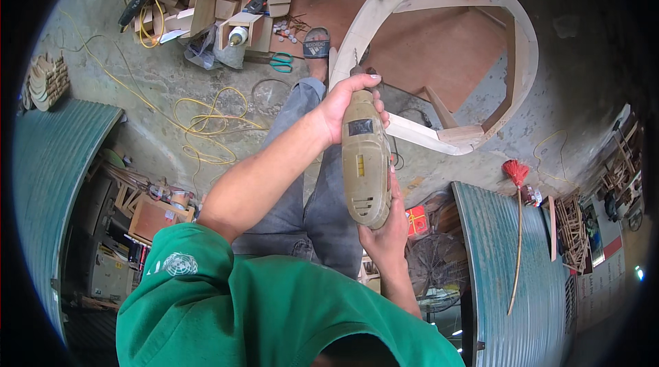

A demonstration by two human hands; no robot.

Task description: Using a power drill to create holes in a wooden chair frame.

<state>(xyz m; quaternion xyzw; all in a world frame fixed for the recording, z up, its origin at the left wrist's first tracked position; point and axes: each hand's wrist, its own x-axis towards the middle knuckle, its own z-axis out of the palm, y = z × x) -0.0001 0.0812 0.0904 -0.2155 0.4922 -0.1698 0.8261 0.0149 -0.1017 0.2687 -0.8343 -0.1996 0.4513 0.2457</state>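
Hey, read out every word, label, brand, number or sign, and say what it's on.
Sandal: white lettering, legible, but I won't copy it.
Green sleeve: round white emblem; marks beside it too unclear to read.
Drill: dark label and yellow sticker, too small to read.
Red box: yellow marks, too small to read.
Pale panel, right: print too blurred.

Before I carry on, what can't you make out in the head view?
- Head view: the underside of the drill, any trigger included, hidden by its own body.
- Head view: most fingers of the right hand, hidden by the drill.
- Head view: whether the drill bit touches the wooden ring, too small to tell.
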